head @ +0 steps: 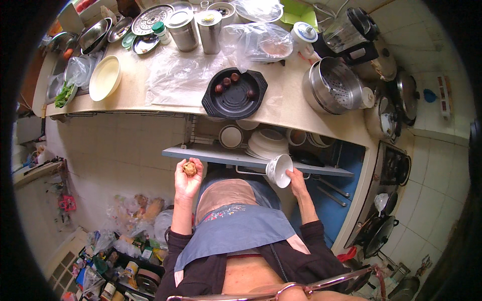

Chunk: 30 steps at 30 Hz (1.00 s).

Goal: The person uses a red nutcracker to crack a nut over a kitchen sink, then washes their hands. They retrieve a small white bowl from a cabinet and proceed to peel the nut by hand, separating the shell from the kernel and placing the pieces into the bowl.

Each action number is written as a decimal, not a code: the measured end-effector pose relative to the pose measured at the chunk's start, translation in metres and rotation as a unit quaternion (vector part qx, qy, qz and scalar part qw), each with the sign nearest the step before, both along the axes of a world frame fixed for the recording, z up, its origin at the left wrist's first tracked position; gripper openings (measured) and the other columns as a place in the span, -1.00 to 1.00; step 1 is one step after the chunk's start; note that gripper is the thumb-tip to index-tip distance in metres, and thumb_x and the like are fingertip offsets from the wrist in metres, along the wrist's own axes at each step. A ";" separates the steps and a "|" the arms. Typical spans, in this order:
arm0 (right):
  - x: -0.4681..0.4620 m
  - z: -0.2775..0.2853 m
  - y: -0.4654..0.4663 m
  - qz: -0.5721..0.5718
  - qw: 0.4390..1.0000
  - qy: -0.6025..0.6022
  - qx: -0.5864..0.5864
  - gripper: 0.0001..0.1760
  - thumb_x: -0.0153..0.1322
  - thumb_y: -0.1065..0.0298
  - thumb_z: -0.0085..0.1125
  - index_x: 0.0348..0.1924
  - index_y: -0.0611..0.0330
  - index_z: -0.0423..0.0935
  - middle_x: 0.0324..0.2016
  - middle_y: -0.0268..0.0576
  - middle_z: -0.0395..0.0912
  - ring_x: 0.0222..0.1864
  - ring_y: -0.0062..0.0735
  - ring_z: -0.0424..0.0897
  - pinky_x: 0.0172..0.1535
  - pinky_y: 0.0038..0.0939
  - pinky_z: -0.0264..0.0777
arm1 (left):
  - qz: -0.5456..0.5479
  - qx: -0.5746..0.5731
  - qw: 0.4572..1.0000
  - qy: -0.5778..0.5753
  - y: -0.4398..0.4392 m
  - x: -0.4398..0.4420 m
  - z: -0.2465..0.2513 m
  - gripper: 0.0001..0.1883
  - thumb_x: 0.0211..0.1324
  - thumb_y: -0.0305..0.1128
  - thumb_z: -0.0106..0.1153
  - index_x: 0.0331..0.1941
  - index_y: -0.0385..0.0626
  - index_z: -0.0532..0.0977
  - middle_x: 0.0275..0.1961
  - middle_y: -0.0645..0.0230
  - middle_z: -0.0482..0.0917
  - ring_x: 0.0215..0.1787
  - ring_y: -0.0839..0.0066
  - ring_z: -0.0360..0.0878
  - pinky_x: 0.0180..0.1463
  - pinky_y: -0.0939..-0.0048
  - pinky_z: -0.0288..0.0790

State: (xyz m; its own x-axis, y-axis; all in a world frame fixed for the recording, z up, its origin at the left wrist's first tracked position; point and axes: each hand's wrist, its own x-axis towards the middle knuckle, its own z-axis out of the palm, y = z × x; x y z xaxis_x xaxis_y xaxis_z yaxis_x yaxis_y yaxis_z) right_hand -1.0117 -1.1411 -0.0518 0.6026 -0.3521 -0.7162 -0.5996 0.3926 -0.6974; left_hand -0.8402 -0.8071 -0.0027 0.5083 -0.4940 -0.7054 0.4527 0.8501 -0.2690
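Observation:
My left hand [187,185], palm up with its fingers curled, holds a rough, light-brown lump [189,169] that looks like food; I cannot tell its exact kind. With my right hand [298,183] I grip a white bowl [279,171] by its rim. The bowl is tilted on its side over the front of a pulled-out blue drawer [220,157]. Inside the drawer are a stack of upturned white bowls [268,142] and an upright white cup or bowl [231,136]. On the counter beyond sits a black round pan [235,96] holding several dark reddish-brown round pieces [226,81].
Steel steamer pots [333,85] and a blender [348,32] stand on the counter at the right. A cream basin [105,78] is near the sink. Two steel canisters [182,31] and a filled plastic bag [260,41] line the back. Bagged clutter [128,240] covers the floor at lower left.

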 end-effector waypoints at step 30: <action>0.260 -0.150 0.211 0.513 0.576 -0.077 -0.632 -0.78 0.20 0.47 -0.10 -0.40 0.30 0.53 -0.39 0.05 0.50 -0.39 -0.16 0.53 -0.36 -0.26 0.40 | 0.093 0.030 0.995 0.035 0.043 0.017 -0.012 -0.81 0.07 -0.35 -0.07 -0.42 -0.26 0.37 -0.38 0.19 0.47 -0.29 0.33 0.46 -0.17 0.37 0.44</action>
State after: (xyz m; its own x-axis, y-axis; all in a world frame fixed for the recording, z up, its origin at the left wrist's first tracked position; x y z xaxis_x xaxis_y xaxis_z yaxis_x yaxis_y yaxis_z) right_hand -0.7516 -0.9302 -0.2020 0.9800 0.0638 -0.1882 0.0430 -0.9927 -0.1125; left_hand -0.8234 -0.7641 -0.0150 0.5358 -0.3512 -0.7678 0.2680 0.9331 -0.2399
